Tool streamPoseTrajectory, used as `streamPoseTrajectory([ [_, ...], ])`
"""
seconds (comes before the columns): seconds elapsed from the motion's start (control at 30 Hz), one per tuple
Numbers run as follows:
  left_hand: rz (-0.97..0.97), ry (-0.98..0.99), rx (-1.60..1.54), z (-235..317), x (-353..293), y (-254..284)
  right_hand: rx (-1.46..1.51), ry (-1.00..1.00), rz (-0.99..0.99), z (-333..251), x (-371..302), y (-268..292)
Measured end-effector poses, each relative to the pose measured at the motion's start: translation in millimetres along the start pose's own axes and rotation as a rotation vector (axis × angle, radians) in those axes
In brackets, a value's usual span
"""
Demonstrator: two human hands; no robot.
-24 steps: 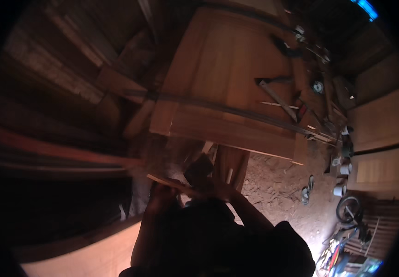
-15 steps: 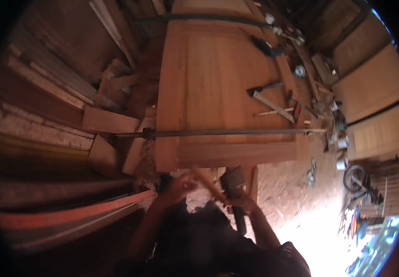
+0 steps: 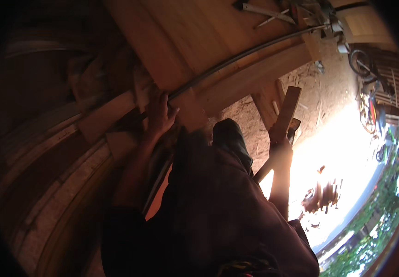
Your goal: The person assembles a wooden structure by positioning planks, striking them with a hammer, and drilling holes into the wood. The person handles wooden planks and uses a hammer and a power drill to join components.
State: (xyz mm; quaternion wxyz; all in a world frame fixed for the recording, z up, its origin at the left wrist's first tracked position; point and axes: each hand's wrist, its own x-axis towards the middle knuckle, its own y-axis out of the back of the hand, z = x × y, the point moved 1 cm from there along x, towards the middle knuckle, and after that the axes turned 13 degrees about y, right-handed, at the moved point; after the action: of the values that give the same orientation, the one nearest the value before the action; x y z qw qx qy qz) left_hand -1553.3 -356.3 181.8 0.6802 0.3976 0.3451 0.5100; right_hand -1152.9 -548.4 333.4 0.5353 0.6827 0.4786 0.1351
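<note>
My right hand [image 3: 280, 141] grips a short wooden piece [image 3: 290, 104], standing out beyond my fist near the panel's close edge, and a dark tool [image 3: 263, 170] runs alongside; I can't tell whether I hold that too. My left hand [image 3: 160, 117] is spread, thumb apart, by the panel's near corner; contact with the clamp bar [image 3: 218, 68] is unclear. The bar crosses the wooden panel [image 3: 185, 37]. With one fist crowded, I judge the piece could slip or knock the panel's edge; if the bar is loosened carelessly, the panel could shift. Farther along, a metal square [image 3: 268, 13] lies on the panel. Beyond stands a whitish container [image 3: 342, 47], its contents hidden from me.
</note>
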Motion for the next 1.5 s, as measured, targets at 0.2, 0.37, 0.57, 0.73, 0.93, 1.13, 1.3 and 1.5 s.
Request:
streamPoseTrajectory([
  [0.2,-0.152,-0.033,0.060,-0.6,14.2,3.8,0.104,-0.040,-0.024,28.5,-31.8,-30.4],
  [0.37,-0.184,-0.026,0.120,-10.0,13.6,0.4,0.090,-0.020,-0.122,64.3,-53.3,-34.3],
  [0.57,-0.170,-0.078,0.012,-4.2,26.6,1.4,1.292,-0.224,-0.006,97.5,-45.8,-42.9],
  [0.73,-0.246,0.063,-0.050,18.9,24.6,25.9,0.970,-0.067,-0.298,80.2,-19.5,-35.6],
  [0.93,-0.274,0.391,-0.436,13.5,39.7,31.2,0.677,0.111,-0.464,50.8,-21.7,-51.4],
  [1.13,-0.739,0.467,-0.537,107.6,60.2,95.3,0.555,0.086,-0.491,-1.2,-50.6,-69.8],
  [1.3,-0.917,-0.288,-0.408,111.7,29.1,60.1,0.497,0.066,-0.447,-41.7,-72.5,-88.1],
  [1.5,-0.817,-0.543,-0.117,103.5,33.3,58.1,0.489,0.057,-0.361,-74.9,-96.2,-106.5],
])
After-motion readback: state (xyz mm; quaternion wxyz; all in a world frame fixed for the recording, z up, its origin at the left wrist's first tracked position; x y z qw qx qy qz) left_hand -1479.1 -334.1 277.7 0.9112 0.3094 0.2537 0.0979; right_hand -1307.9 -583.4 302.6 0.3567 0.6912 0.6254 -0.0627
